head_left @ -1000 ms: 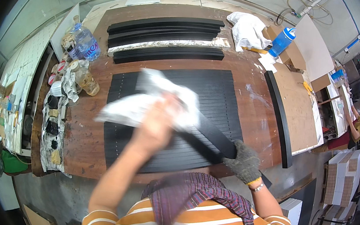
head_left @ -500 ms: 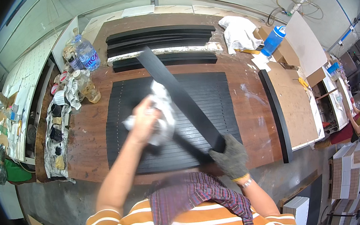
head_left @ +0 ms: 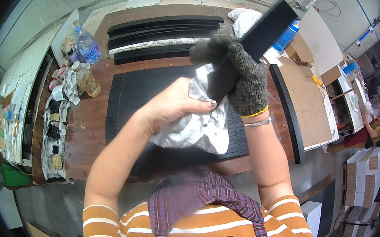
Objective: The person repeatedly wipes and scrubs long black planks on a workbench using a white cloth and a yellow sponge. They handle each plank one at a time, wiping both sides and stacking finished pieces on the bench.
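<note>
A long flat black board is held up at a slant above the table. My right hand, in a dark grey knit glove with a yellow cuff edge, grips its middle. My bare left hand is closed on a white cloth pressed around the board's lower end, the thumb over the cloth. Under both hands lies a flat panel of black slats set side by side, partly hidden by my arms and the cloth.
Stacked black boards lie at the table's far side, and a single black strip lies along its right edge. Bottles and a strip with small pots line the left. At the far right a person works.
The black board has swung from leaning left to leaning right and risen. My right hand has moved up, now gripping its middle; my left hand has brought the cloth to its lower end.
</note>
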The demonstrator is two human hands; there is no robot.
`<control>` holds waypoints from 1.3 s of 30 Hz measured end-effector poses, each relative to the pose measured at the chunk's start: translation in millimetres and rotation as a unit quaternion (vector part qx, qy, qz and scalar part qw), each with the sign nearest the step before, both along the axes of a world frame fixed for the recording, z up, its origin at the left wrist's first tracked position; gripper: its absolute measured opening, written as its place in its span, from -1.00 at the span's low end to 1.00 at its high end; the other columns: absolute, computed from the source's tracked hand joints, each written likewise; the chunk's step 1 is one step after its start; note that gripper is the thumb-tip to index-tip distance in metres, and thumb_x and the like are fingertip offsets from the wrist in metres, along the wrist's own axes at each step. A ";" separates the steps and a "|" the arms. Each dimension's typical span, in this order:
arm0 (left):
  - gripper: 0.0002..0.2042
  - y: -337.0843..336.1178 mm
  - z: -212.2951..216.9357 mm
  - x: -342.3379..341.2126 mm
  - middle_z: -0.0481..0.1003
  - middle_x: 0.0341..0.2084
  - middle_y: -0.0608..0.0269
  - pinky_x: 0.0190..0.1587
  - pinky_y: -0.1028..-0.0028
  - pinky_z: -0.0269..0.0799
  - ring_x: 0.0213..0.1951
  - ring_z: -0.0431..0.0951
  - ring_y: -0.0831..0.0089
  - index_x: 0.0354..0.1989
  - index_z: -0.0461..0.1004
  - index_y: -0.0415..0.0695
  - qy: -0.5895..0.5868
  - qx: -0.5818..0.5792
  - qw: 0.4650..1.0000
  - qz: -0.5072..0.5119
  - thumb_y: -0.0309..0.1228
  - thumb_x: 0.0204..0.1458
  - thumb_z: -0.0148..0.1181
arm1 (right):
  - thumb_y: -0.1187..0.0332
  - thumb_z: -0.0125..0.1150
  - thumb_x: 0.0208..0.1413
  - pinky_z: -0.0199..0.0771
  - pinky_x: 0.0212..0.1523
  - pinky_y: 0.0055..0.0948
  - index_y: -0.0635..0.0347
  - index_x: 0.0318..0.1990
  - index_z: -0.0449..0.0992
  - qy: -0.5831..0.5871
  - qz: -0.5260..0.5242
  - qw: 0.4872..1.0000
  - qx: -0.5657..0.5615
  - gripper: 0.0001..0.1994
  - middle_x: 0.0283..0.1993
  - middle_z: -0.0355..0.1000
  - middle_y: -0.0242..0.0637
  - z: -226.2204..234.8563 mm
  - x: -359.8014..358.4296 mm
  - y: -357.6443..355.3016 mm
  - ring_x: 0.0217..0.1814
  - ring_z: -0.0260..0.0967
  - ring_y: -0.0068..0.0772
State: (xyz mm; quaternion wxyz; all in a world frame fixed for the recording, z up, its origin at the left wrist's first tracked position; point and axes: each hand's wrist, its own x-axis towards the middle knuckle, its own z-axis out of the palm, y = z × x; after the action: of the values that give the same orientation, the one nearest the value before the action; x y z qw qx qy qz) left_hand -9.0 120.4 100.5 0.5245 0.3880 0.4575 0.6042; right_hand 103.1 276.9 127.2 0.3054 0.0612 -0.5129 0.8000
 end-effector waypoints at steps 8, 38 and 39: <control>-0.61 -133.3 -103.3 -4.6 0.64 -0.32 0.29 -0.07 0.41 0.50 -0.26 0.58 0.51 -0.15 0.61 -0.29 0.158 -0.258 0.945 -0.121 -0.46 -0.19 0.57 | 0.08 0.10 0.37 0.57 -0.08 -0.13 0.30 -0.03 0.46 0.021 -0.096 0.988 -0.120 -0.62 -0.37 0.48 -0.23 -10.4 45.4 89.5 -0.28 0.51 -0.21; -0.70 -57.8 -97.1 65.0 0.63 -0.32 -0.18 -0.15 0.06 0.55 -0.20 0.64 -0.18 -0.07 0.46 -0.25 0.405 -0.150 0.893 0.129 -0.46 0.03 0.31 | 0.10 0.23 0.24 0.44 -0.29 -0.33 0.05 -0.24 0.49 -0.232 -0.305 0.895 -0.228 -0.76 -0.45 0.35 -0.42 -78.9 34.3 50.5 -0.43 0.31 -0.48; -0.68 -47.3 -101.9 68.8 0.62 -0.33 -0.18 -0.18 0.06 0.55 -0.21 0.63 -0.19 -0.05 0.45 -0.24 0.449 -0.163 0.864 0.157 -0.50 0.00 0.31 | 0.30 0.30 0.16 0.44 -0.37 -0.36 0.09 -0.27 0.46 -0.224 -0.287 0.905 -0.220 -0.86 -0.41 0.37 -0.41 -89.4 19.6 26.3 -0.46 0.31 -0.50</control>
State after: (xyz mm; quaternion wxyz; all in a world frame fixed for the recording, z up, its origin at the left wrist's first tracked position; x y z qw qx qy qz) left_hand 59.8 73.1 -1.4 0.2162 0.4497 0.7901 0.3561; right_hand 122.7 303.2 37.8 0.4044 -0.3379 -0.3742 0.7631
